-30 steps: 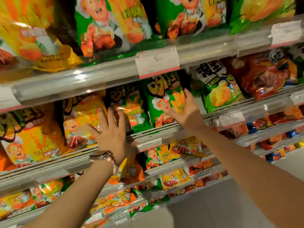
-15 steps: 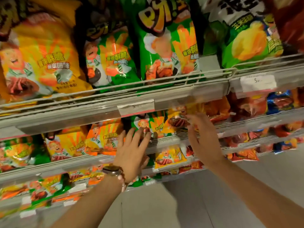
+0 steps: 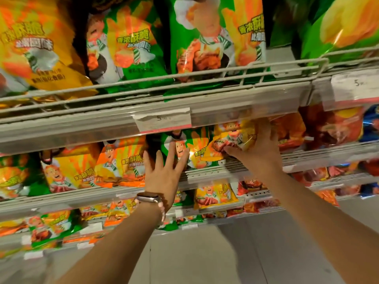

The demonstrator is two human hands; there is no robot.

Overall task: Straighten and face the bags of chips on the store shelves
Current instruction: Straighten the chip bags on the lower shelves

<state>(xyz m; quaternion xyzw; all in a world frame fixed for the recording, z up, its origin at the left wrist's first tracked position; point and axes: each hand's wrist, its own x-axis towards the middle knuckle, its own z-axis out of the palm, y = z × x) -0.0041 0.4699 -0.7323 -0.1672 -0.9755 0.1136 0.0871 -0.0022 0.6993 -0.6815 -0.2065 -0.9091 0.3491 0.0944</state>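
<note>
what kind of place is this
Most likely a shop's snack aisle: tiered wire shelves packed with chip bags, and price tags clipped along the shelf edge.

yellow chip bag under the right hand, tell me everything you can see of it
The yellow chip bag is a glossy foil-like packet printed with a cartoon figure, a reddish food picture and orange streaks. It stands roughly upright at the front of the second shelf, beside a green bag on its left. The right hand grips it, thumb on its lower front, fingers over its right side; its top is hidden by the price rail.
</note>
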